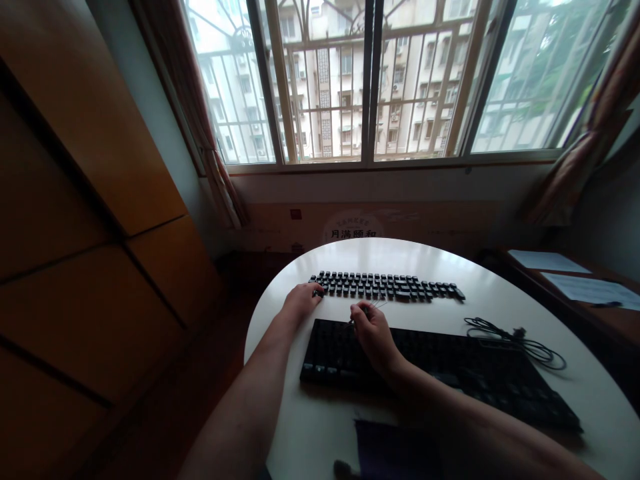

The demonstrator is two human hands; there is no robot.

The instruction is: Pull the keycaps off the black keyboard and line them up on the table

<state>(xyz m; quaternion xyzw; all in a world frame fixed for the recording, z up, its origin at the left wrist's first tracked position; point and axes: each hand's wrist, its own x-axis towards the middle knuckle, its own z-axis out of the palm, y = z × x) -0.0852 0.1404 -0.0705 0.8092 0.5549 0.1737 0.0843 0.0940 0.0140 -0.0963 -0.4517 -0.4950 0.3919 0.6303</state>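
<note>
A large black keyboard (450,360) lies across the white table in front of me. Behind it, loose black keycaps (380,287) stand in rows. At the left end of those rows, the fingers of my left hand (302,300) close on a dark keycap (317,292) at the tabletop. My right hand (373,330) is closed above the upper left part of the keyboard. From its fist stick out the thin wires of a wire keycap puller (379,302). The fingers partly hide this tool, and I cannot see clearly what lies under them.
A coiled black cable (537,350) rests at the keyboard's back right. Near the front edge lie a dark purple cloth (395,450) and a small dark object (344,469). The round white table (280,373) stands by a window; papers (590,288) lie on a side desk.
</note>
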